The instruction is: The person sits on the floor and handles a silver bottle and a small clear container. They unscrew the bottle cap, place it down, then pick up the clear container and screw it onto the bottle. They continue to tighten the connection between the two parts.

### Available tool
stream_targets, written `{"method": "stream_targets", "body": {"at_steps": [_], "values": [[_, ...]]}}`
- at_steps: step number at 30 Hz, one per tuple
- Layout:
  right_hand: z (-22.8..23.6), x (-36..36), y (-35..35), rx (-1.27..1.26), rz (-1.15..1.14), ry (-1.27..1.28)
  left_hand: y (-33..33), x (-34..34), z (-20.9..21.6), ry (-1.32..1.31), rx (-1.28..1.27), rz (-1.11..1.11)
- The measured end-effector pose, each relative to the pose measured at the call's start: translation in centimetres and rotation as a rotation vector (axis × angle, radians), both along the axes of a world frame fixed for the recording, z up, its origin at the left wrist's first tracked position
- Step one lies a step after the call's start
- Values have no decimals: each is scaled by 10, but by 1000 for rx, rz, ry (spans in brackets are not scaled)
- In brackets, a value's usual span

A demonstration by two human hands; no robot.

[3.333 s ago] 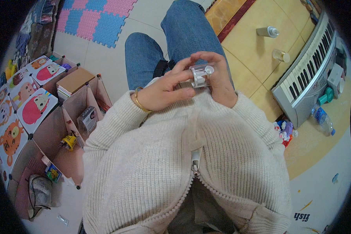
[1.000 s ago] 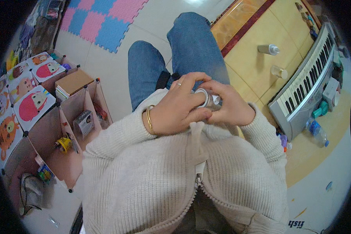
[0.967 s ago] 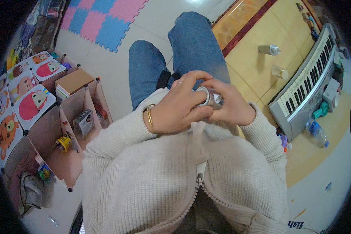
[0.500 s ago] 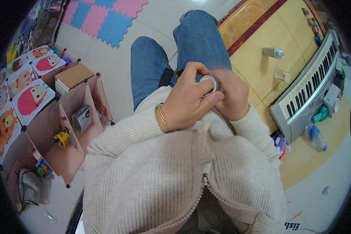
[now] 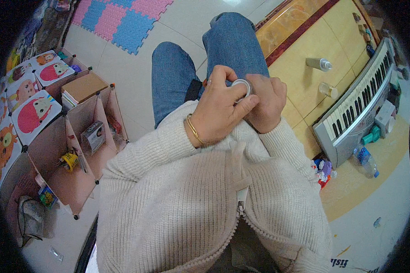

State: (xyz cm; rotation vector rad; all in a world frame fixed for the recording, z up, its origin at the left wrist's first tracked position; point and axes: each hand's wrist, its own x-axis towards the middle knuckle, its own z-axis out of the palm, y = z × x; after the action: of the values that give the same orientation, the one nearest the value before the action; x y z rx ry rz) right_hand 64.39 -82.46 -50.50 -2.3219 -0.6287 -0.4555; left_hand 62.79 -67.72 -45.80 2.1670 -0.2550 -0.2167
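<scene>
My left hand (image 5: 221, 107), with a gold bangle at its wrist, is closed on a small round thing with a pale, shiny rim (image 5: 248, 86). Thumb and index finger grip its near side; I cannot make out whether it is a jar, a lid or a roll. Right up against it is my right hand (image 5: 266, 103), its back turned up and its fingers curled. Whatever those fingers hold, if anything, is hidden. Both hands are above my lap, over my jeans (image 5: 234, 45).
At left stands a cube shelf (image 5: 82, 182) with cartoon panels, books and small boxes. On the right, a yellow tiled surface (image 5: 300, 41) carries a grey spray bottle (image 5: 321, 64) and a clear bottle (image 5: 328, 90). Beside them lie a keyboard (image 5: 355, 104) and a plastic water bottle (image 5: 365, 160).
My right hand, blurred before, has turned and its curled fingers now show at the upper right. The round thing has tilted slightly and stays in my left hand.
</scene>
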Motion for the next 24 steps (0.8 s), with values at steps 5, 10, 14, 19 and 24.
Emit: {"method": "stream_targets", "body": {"at_steps": [5, 10, 14, 19, 24], "values": [[-8, 2, 3, -30, 10, 78, 7, 9, -6, 3, 28, -20], [-6, 2, 5, 73, 42, 167, 20, 14, -4, -64, 74, -139], [-2, 0, 9, 206, 86, 241, 28, 10, 3, -306, 202, -214], [-3, -12, 14, 514, 35, 518, 30, 7, 6, -187, -55, -28], [-7, -24, 15, 587, 129, 646, 19, 7, 7, -223, -9, -55]]}}
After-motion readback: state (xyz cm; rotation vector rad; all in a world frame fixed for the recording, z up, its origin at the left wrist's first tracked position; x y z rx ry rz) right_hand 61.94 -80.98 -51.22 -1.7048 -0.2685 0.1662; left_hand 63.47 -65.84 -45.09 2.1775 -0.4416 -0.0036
